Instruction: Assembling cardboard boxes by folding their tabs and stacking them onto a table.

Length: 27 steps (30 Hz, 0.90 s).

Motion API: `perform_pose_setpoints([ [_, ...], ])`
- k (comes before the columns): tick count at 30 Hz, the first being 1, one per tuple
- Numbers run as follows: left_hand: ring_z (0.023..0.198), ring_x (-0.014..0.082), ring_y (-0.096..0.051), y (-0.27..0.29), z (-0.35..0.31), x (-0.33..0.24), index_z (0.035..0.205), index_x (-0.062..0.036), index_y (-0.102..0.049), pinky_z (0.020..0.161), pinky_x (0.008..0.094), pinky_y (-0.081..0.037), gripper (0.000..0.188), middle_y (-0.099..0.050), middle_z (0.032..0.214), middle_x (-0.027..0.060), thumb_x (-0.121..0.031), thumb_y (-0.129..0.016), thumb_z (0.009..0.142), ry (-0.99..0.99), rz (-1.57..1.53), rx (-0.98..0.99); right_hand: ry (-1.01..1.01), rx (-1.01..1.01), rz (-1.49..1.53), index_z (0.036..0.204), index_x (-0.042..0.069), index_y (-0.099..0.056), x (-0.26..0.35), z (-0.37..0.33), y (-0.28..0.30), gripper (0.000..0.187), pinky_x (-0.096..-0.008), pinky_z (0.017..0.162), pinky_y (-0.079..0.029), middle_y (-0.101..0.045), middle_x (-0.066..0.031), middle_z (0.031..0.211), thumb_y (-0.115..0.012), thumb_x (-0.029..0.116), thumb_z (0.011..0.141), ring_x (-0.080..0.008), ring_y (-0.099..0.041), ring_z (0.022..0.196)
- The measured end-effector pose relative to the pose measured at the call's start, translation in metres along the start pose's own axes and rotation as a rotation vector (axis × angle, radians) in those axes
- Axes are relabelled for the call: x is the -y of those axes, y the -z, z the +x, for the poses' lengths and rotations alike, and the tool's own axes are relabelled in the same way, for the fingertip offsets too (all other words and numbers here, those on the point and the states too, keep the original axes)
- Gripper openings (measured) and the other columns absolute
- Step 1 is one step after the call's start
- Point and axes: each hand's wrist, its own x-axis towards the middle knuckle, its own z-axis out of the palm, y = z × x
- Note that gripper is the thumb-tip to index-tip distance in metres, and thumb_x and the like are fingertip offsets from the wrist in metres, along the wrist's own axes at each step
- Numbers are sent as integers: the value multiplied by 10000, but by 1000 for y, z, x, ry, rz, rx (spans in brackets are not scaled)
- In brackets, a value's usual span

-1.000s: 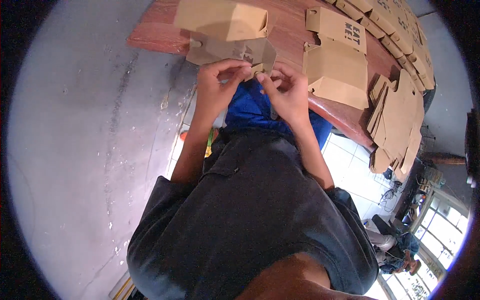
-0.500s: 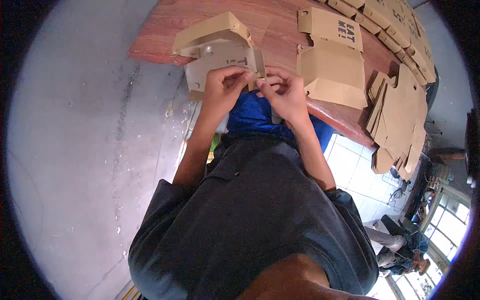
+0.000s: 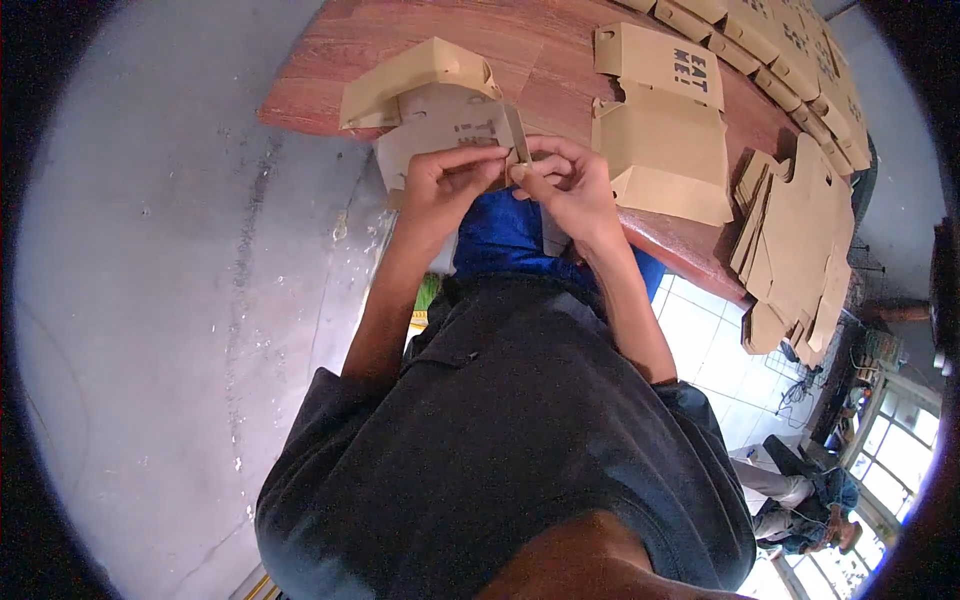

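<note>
the person's left hand and right hand meet at the corner of a half-folded brown box, fingertips pinching its edge. to their right on the reddish table lies an opened-out box, near flat cardboard and rows of boxes. another person is over by the window.

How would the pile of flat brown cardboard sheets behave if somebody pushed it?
The pile of flat brown cardboard sheets would probably slide apart, as its edges lie unevenly. It may tip off, since its near end seems to overhang the reddish wood-grained table. Each thin sheet is probably light.
</note>
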Motion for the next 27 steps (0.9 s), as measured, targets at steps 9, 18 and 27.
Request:
perform_pose_setpoints([
  [9,1046,166,-685,-6,-7,12,1164,35,-701,951,297,-548,244,-725,1110,106,2,-708,923,45,-137,0,26,86,-38,1194,-51,-607,-2,2,4,312,-265,682,-588,-748,-123,873,-690,-57,894,-160,-727,763],
  [18,987,129,-675,-8,-19,23,1054,43,-684,880,276,-554,153,-719,1014,88,-69,-698,950,-27,78,-50,58,-22,-61,1052,-36,-656,-10,2,3,149,-251,711,-590,-735,-79,904,-689,-38,908,-116,-716,832],
  [27,976,116,-629,-21,-27,39,1054,-2,-675,912,278,-508,156,-688,1000,34,-137,-693,978,130,-112,-271,132,-21,-242,975,-26,-663,-12,3,-7,146,-254,717,-584,-722,-73,887,-705,-48,837,-109,-712,845],
])
